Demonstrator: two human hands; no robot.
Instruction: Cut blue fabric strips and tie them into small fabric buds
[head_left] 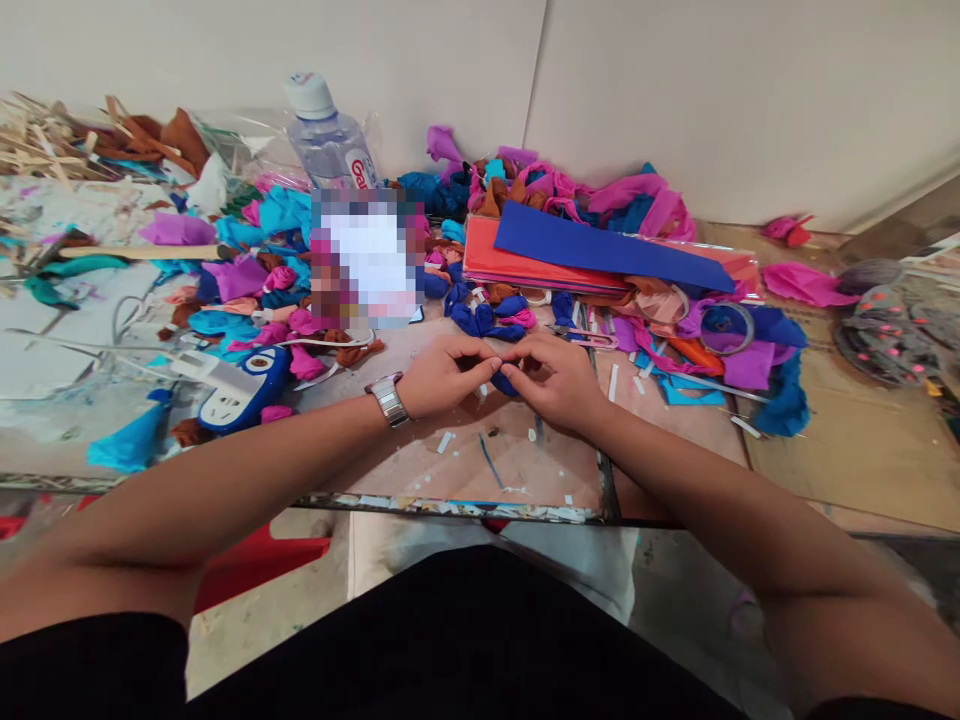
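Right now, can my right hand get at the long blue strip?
Probably yes: the blue strip lies uncovered on the red packet, beyond your right hand, though that hand is pinching a blue piece.

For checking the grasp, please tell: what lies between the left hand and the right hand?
The head view shows a small blue piece held between the left hand and the right hand; its material is unclear.

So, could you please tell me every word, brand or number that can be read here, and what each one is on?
"Ga": red lettering on the label of the clear bottle; what follows is unclear.
Bottle cap: a printed mark, too small and blurred to read.
Pixelated bright patch: nothing on it is readable.
I can make out no other text.
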